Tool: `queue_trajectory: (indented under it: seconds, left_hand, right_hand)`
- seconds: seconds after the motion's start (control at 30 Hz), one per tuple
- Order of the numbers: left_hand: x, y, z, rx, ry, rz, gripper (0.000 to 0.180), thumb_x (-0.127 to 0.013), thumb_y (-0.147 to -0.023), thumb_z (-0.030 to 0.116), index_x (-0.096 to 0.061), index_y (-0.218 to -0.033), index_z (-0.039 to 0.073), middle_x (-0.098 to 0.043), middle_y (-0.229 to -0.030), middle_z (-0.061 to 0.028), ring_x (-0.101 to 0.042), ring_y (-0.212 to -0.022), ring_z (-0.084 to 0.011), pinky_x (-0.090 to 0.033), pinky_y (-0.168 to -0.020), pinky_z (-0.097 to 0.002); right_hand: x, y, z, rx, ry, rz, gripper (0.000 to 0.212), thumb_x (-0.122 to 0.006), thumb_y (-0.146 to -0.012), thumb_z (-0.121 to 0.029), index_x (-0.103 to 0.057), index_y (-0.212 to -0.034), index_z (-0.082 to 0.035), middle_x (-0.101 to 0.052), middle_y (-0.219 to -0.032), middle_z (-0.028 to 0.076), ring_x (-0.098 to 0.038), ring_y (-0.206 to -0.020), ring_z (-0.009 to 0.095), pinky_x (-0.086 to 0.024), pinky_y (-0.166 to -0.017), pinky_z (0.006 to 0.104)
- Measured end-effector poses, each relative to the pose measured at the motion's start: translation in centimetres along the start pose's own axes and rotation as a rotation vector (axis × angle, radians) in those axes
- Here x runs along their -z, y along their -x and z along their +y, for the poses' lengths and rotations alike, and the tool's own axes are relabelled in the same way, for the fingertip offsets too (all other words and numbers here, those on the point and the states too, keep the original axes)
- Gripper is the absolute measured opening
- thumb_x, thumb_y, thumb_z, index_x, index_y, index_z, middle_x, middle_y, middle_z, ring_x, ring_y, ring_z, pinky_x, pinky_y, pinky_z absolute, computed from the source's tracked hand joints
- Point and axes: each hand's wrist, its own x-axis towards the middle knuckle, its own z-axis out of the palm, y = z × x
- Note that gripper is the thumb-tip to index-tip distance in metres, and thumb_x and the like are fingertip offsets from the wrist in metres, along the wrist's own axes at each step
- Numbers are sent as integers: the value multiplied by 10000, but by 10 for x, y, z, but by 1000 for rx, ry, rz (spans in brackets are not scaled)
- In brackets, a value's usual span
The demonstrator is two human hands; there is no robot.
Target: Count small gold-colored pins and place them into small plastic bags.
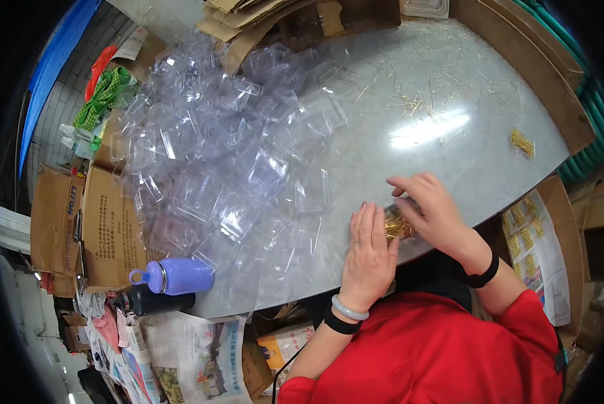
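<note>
A bundle of thin gold-coloured wire hooks [397, 225] lies near the front edge of the grey table [356, 172], between my two hands. My left hand [369, 259] lies flat along the bundle's left side, its fingers stretched out and close together. Over the bundle's right side is my right hand [437, 212], with thumb and forefinger spread apart and the other fingers loosely bent. Neither hand is closed round the hooks, and both partly cover them. Loose gold hooks [416, 106] are scattered toward the far side. A smaller bundle of hooks [521, 143] sits near the right edge.
Transparent plastic boxes [241, 155] are heaped over the table's left half. A purple bottle [181, 276] lies at the front left beside a black bottle [155, 300]. Cardboard [517, 50] borders the far right edge. An open carton below right holds several hook bundles [525, 236].
</note>
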Motion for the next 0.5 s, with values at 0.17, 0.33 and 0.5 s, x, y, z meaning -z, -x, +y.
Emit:
queue_trajectory:
  seconds: [0.17,0.33,0.5]
  left_hand:
    - [0,5,1,97,59,-18,816,-600,-990,167,-80,-1566,-88,-187,-1600,-326,-333,-1419,-527,-407,-1121,-488]
    - [-1,5,-1,89,97,0,861,-611,-986,163,-29,-1574,-77,-146,-1608,-337,-334,-1427,-516,-409,-1122,-477]
    - [0,2,0,121,261,49,873,-622,-981,162,-27,-1581,-56,-146,-1610,-334,-343,-1428,-502,-406,-1124,-483]
  right_hand:
    - [-6,-26,-11,-74,148,-231,166,-711,-817,-88,-690,-973,-35,-657,-927,75,-578,-936,285,-489,-847,392]
    - [5,-36,-8,33,4,-124,85,-706,-820,-104,-695,-886,-50,-653,-892,59,-574,-902,280,-488,-812,388]
    - [6,-38,-7,327,149,-249,50,-685,-838,-90,-692,-871,-53,-657,-867,59,-580,-872,284,-491,-795,390]
